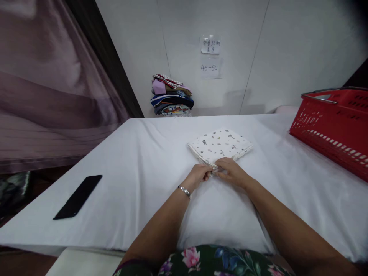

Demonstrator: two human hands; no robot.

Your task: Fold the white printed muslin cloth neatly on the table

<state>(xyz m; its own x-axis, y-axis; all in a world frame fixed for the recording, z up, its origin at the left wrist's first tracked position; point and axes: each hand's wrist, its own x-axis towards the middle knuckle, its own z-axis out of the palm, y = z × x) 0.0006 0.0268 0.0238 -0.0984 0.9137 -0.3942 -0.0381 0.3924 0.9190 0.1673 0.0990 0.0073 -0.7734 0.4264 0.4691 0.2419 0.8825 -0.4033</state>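
A folded white cloth [220, 143] with small dark and tan prints lies on the white-covered table [161, 153], one corner pointing towards me. At that near corner both my hands meet. My left hand [200, 173], with a silver bracelet at the wrist, has its fingers closed on the corner of the cloth. From the other side my right hand [231, 171] pinches the same corner, thumb and fingers together. The bit of fabric between the fingertips is partly hidden.
A black phone-like slab [78, 197] lies at the left. At the right stands a red plastic basket [333, 126] with a metal handle. Several folded fabrics form a stack [172, 96] by the back wall, under two handwritten paper notes [211, 57]. A pinkish curtain [54, 84] hangs at left.
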